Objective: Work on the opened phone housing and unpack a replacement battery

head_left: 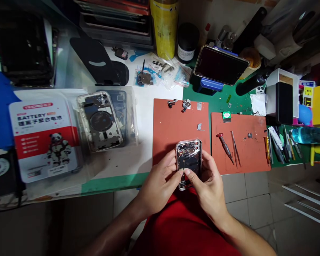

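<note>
An opened phone body, its inner parts bare, is held between my two hands at the front edge of the left orange mat. My left hand grips its left side, thumb pressing on the lower inside. From the right, my right hand wraps round the other edge, and its thumb meets the left one over the lower part. What lies under the thumbtips is hidden. Small metal parts lie beyond the phone on the mat. To the right are a screwdriver and tweezers.
At left, a battery package stands beside another phone housing on a clear plastic tray. A phone rests on a blue stand at the back. Pens and tools lie right of the second orange mat, near a blue bottle.
</note>
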{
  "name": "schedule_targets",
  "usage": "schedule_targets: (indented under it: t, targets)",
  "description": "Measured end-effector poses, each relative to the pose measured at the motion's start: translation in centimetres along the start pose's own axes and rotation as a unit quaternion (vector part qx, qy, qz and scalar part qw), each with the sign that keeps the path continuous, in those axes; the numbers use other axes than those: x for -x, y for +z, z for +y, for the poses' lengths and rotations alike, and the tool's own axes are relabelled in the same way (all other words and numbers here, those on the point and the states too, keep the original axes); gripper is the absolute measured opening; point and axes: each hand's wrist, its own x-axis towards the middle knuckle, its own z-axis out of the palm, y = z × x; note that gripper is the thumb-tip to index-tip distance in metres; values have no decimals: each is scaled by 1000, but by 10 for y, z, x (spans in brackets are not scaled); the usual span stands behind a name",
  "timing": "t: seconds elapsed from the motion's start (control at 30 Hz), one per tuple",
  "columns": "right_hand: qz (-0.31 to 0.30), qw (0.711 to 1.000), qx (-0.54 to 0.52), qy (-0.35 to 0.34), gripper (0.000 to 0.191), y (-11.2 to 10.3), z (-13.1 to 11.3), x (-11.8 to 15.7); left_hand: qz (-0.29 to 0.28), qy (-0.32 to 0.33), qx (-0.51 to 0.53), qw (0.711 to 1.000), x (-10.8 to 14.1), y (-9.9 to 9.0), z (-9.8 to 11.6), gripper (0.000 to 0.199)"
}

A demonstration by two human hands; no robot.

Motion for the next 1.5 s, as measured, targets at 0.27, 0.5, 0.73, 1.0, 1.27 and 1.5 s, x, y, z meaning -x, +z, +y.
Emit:
schedule_targets:
  t: [0.27, 0.5, 0.73, 1.0, 1.27, 1.5]
  targets:
    - [-4, 999, -48, 14, 52, 1, -6, 0, -1, 10, -4, 1000, 0, 3, 1, 60]
    - [1, 999, -38, 9, 52, 0, -2, 2, -6, 28, -17, 999, -1, 2, 2, 59]
    - [0, 1000, -29, 9, 51, 0, -4, 3, -11, 34, -22, 999, -2, 1, 2, 62]
    - [-4, 999, -31, 17, 53, 0, -7, 0, 2, 30, -19, 999, -5, -1, 2, 61]
    - [0, 1000, -28, 11, 51, 1, -10, 0, 10, 29, -20, 999, -4, -2, -1, 59]
    - [-17, 999, -31, 25, 55, -3, -8, -4, -13, 10, -35, 999, -10, -5, 7, 62]
